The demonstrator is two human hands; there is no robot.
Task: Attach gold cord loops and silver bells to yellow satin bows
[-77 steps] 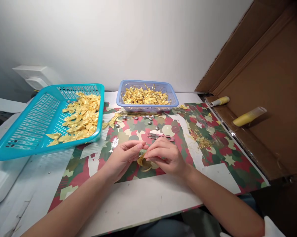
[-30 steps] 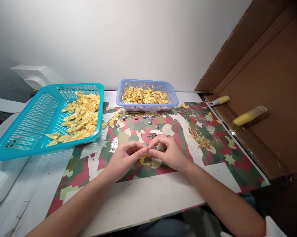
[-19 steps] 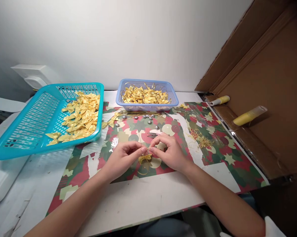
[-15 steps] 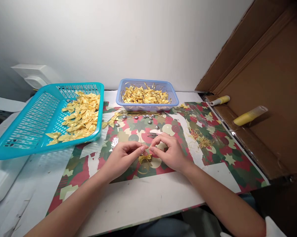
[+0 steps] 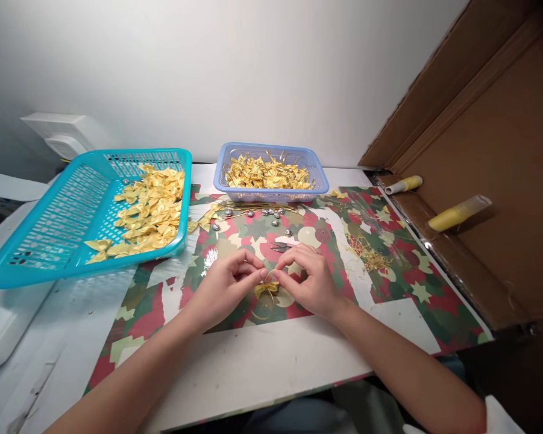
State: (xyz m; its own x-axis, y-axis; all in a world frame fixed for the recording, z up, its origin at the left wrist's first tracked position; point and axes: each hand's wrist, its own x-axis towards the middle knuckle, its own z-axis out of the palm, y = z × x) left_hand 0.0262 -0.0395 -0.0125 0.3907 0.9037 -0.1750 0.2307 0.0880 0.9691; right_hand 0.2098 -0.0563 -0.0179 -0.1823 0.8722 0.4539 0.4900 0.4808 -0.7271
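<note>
My left hand [image 5: 232, 278] is closed, thumb and forefinger pinching a thin gold cord [image 5: 263, 317] above the table. Opposite it, my right hand [image 5: 308, 278] pinches the same cord, its fingertips close to the left ones. Just below the fingertips a small gold ribbon bow [image 5: 266, 289] lies near the table, with a loop of the cord hanging toward me. Part of a small shiny thing near the left fingertips is too small to make out. Beyond my right hand lie small dark-tipped snips [image 5: 280, 246], their handles hidden behind the fingers.
A turquoise basket [image 5: 85, 274] of yellow bows stands left; a lilac basket [image 5: 271, 196] of corded bows stands at the back. Several silver bells [image 5: 275, 223] and gold cords [image 5: 253, 207] lie between. Cord scraps [image 5: 370, 254] are at right, beside a cardboard wall [image 5: 488, 120] with yellow tubes [image 5: 458, 214].
My left fingers have shifted slightly and curled in, and the cord now arches between the two pinches. The bow stays below my hands. The view has moved very slightly.
</note>
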